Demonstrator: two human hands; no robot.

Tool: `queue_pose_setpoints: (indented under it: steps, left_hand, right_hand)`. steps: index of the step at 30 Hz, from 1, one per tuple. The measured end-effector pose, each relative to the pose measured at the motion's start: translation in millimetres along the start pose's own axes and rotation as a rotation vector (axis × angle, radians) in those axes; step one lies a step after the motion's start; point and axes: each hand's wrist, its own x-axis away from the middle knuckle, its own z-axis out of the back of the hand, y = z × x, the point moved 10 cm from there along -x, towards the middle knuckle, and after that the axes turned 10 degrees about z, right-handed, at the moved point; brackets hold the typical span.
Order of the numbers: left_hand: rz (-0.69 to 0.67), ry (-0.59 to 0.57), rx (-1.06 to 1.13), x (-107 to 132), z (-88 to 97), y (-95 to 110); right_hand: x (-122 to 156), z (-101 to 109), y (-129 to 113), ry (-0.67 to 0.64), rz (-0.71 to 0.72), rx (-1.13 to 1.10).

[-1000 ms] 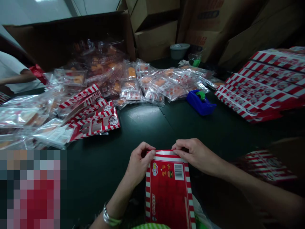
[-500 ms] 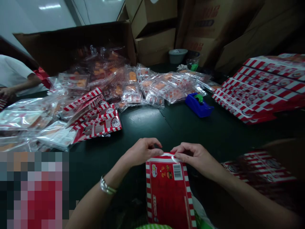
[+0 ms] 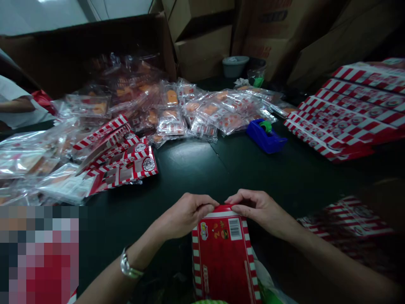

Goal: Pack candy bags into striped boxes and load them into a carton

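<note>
Packaging point(image 3: 221, 261), red and striped, is pinched along its top by the left hand point(image 3: 185, 214) and the right hand point(image 3: 259, 210); both are curled nearly closed.

1. A dark green bench point(image 3: 190, 183) fills the middle, smooth and faintly glossy; a pale sheen lies on it, beside a thin seam point(image 3: 218, 155);
2. Brown cardboard cartons point(image 3: 205, 50) stand stacked behind; those further right bear blurred print point(image 3: 274, 16);
3. A bluish-white surface point(image 3: 47, 19) shows at upper left, wall or ceiling unclear; thin dark lines point(image 3: 106, 9) cross it;
4. Light is dim and cool; the upper right corner sinks into shadow.
</note>
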Motion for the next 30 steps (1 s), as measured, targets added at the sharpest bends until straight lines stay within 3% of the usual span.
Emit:
queue_pose_setpoints:
  steps: [3,7,10,13,15,17,19,21,24,30]
  left_hand:
    - [-0.001,0.163,0.170,15,4.4,-19]
    - [0.157,0.460,0.544,32,-4.9,-78]
    - [0.225,0.607,0.512,41,-17.9,-97]
    - [0.301,0.610,0.469,44,-25.0,-103]
    - [0.369,0.562,0.524,43,-26.7,-111]
    - [0.429,0.476,0.606,40,-29.6,-120]
    - [0.464,0.391,0.649,36,-32.6,-127]
    - [0.474,0.359,0.624,35,-31.9,-131]
    - [0.464,0.359,0.554,34,-29.9,-134]
    - [0.422,0.424,0.479,30,-27.8,-137]
  right_hand:
    - [6,4,2,0.055,0.030,0.029]
    - [18,3,18,0.177,0.046,-0.001]
    - [28,-7,34,0.205,0.025,-0.049]
    - [26,-1,39,0.181,0.012,-0.074]
    - [16,32,39,0.225,0.016,-0.017]
    - [3,97,34,0.411,0.032,0.084]
    - [-4,170,27,0.678,0.039,0.188]
    - [-14,222,25,0.854,0.018,0.267]
    - [-38,253,29,0.939,-0.011,0.334]
    - [-66,266,40,0.847,-0.170,0.275]
